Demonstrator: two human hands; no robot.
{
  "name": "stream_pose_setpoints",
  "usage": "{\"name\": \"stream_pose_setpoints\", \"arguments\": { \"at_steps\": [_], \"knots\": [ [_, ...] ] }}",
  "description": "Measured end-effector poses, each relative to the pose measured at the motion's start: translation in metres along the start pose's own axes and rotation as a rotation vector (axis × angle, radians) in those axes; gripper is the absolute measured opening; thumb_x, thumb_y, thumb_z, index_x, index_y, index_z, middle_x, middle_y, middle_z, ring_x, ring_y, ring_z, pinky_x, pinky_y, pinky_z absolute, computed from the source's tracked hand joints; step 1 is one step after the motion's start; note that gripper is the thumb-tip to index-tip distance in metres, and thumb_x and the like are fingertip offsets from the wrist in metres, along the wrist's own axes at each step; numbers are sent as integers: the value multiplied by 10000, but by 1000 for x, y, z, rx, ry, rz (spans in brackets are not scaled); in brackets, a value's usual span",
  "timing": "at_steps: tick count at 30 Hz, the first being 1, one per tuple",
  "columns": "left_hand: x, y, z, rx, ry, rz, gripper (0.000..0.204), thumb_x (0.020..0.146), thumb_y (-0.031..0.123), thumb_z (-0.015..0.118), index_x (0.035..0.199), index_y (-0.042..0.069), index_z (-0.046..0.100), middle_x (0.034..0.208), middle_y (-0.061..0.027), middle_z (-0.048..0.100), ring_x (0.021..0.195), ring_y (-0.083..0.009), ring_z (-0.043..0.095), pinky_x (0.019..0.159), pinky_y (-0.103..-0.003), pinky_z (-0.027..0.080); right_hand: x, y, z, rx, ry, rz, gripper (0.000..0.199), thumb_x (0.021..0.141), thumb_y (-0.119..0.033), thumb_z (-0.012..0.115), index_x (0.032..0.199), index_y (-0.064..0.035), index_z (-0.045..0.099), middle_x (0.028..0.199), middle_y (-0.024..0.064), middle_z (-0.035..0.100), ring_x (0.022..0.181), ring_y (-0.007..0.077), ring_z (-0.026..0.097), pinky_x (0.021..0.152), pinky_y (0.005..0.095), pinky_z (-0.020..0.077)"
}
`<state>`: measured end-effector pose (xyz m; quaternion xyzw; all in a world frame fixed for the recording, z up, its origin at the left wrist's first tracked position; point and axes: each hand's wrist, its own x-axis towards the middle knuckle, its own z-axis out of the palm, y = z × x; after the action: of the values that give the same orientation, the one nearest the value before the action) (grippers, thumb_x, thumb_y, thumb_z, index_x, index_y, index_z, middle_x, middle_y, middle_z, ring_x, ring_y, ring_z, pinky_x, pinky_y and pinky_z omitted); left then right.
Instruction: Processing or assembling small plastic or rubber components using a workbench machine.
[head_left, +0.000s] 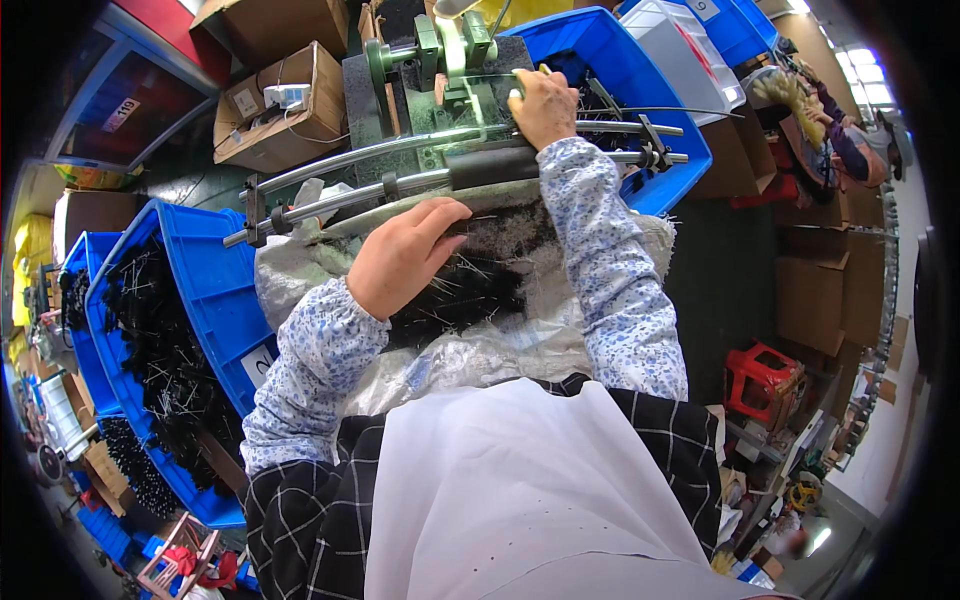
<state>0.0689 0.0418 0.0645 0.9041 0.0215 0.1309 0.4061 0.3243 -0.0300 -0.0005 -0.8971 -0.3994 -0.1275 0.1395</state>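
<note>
Pale grey cloth [510,470] covers the front of the person's body, nearest the camera, over dark checked clothing [665,430]. Beyond it, a whitish sack [465,370] spreads before the person, and a heap of black bristly pieces [480,290] with thin wire ends lies on it, in the middle between the two forearms. The left hand [405,258] hangs at the left edge of this heap, palm inward, its thumb apart from its fingers and nothing visible between them. The heap is to its right and nearer the person.

Farther off and to the right, the right hand [547,108] reaches to the right side of a small machine [428,55], its fingers bent; I cannot tell whether they pinch something. The heap lies well nearer than this hand. Two metal rods [355,202] run left to right between the heap and the machine, and the front one carries a dark sleeve [492,167] just below the right wrist. More black bristly pieces fill a blue bin [205,265] on the left; another blue bin [680,165] stands beyond the right hand.
</note>
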Motion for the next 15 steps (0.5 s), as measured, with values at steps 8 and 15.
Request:
{"name": "stream_pose_setpoints", "arguments": {
  "at_steps": [8,15],
  "knots": [
    [11,10,3,-17,5,12,279,793,61,614,1063,55,545,1078,-123,557,959,-295,570,812,-339,476,-1,-47,15,-16,154,-89,122,731,-199,578,809,-110,609,815,52,639,907,243,577,726,431,401],
    [3,-5,-10,-12,38,-17,258,798,13,581,1052,40,549,1070,-123,551,967,-280,568,818,-333,467,1,11,3,-3,61,-32,214,722,-214,609,912,-119,636,873,61,652,983,279,566,779,451,402]
  ]
}}
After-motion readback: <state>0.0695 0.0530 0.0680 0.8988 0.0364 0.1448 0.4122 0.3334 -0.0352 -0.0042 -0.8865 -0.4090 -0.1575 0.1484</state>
